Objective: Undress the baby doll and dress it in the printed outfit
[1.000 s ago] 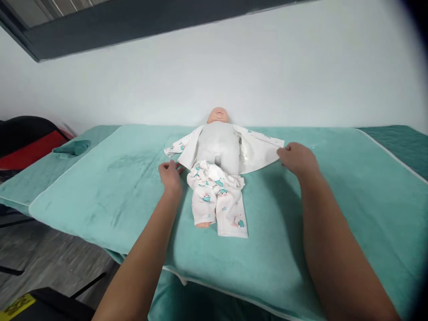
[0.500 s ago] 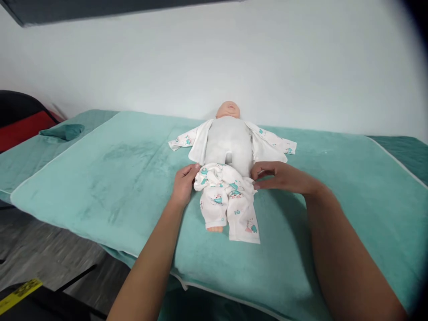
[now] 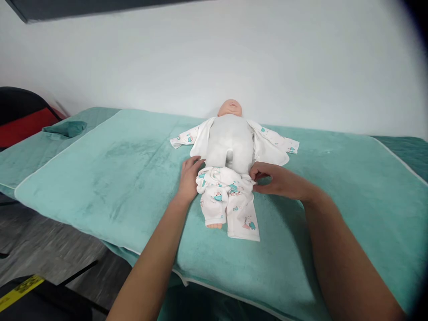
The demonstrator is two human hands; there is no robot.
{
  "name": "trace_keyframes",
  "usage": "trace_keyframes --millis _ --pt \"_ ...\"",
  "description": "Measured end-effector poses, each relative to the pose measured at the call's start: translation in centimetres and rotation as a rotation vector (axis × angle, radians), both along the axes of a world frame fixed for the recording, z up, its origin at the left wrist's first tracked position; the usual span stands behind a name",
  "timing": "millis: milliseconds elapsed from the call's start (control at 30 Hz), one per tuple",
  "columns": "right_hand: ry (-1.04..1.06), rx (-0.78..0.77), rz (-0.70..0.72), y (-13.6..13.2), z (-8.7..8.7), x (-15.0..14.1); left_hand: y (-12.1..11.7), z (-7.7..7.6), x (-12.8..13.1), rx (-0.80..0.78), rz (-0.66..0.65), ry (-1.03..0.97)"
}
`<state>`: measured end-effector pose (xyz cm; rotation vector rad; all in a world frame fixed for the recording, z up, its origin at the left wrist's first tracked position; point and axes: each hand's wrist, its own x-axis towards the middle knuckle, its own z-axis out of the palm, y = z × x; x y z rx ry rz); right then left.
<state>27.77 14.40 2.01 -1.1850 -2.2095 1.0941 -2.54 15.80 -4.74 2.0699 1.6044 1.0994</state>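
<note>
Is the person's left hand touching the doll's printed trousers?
Touching. The head view shows the left hand pressed against the bunched waistband of the printed trousers, its fingers curled over the cloth with no gap.

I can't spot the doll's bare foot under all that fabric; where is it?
In the head view the bare foot pokes out of the printed trousers, on the left hand's side, on the teal towel.

doll point(image 3: 229, 141): pale grey cloth body, peach head and foot
trousers point(image 3: 228, 199): white, printed with small teal and pink figures
open shirt point(image 3: 267, 143): white, same teal print on the sleeves
towel point(image 3: 100, 178): mint green with white piping
folded cloth point(image 3: 65, 128): dark teal
chair point(image 3: 20, 120): black and red
wall point(image 3: 301, 58): white
</note>
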Motion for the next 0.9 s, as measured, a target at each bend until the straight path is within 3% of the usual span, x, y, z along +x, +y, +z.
trace_keyframes --millis 167,267,400,533,633,767,900 --pt "0.047 0.108 -0.098 -0.6 -0.7 -0.4 0.2 0.2 0.1 0.058 0.104 0.103" --pt "0.062 0.194 -0.206 -0.4 -1.4 -0.8 0.4 0.4 0.2 0.052 0.062 0.11" --pt "0.14 0.421 -0.401 0.1 -2.3 -1.7 1.0 0.6 0.2 0.016 0.042 0.149" --pt "0.2 0.59 -0.483 0.3 -3.1 -2.9 1.7 0.6 0.3 0.012 0.01 0.174" --pt "0.236 0.61 -0.565 0.7 -3.7 -3.4 2.2 0.6 0.6 -0.018 0.021 0.229" --pt "0.328 0.521 -0.687 1.6 -4.8 -3.5 3.0 0.6 1.0 -0.06 0.119 0.323" --pt "0.365 0.503 -0.675 2.0 -5.4 -3.5 3.8 0.3 0.6 0.027 0.219 0.262"
